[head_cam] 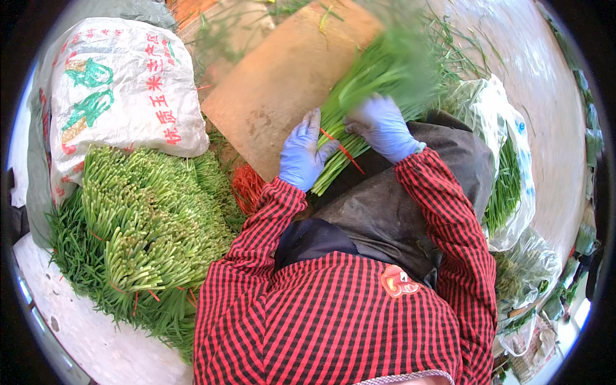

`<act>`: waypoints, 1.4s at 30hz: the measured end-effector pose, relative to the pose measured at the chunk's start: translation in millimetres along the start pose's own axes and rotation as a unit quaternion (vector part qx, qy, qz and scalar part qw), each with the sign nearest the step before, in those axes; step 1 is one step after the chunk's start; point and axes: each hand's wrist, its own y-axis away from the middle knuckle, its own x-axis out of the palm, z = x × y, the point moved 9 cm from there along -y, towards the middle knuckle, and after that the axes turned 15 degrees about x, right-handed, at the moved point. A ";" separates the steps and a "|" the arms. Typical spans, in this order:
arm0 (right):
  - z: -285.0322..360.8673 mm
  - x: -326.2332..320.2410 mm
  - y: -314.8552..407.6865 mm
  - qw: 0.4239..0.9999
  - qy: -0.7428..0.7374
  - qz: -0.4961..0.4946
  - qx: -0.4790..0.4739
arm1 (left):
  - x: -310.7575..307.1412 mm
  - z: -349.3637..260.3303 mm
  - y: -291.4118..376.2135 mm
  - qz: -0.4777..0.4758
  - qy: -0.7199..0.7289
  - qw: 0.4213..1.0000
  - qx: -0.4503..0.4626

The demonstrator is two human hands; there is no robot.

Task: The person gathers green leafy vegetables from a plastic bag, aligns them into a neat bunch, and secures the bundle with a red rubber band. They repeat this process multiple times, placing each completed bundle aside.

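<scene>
A bunch of long green leafy stalks, seemingly garlic chives (344, 139), lies slantwise over my lap and the edge of a brown board (269, 91). My left hand (304, 150), in a blue glove, rests along the near side of the bunch, its thumb over the stems by a red tie strip (342, 150). The strip crosses the stems, and one end sticks out at the lower right; whether it is knotted I cannot tell. My right hand (380, 126), gloved too and slightly blurred, is at the right side of the bunch, fingers curled against the stalks. The leaf tips are blurred.
Tied bundles of the same stalks (159, 221) are heaped at the left, beneath a printed white woven sack (125, 91). Red tie strips (246, 187) lie in a pile beside the board. Plastic bags with greens (515, 183) stand at the right. Loose leaves (462, 48) litter the floor beyond.
</scene>
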 end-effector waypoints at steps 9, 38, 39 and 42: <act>-17.7 -6.1 -23.5 0.991 -0.009 -0.131 -0.002 | -11.0 3.3 15.2 -0.034 -0.039 0.998 0.026; 107.8 65.3 68.9 0.981 0.011 0.080 -0.175 | 34.7 59.1 90.0 -0.424 0.337 0.821 -0.182; 107.1 68.9 69.4 0.982 0.021 0.084 -0.166 | 37.4 60.9 89.6 -0.420 0.334 0.822 -0.193; 108.3 74.7 71.7 0.980 0.012 0.118 -0.158 | 35.8 62.4 85.9 -0.401 0.313 0.838 -0.197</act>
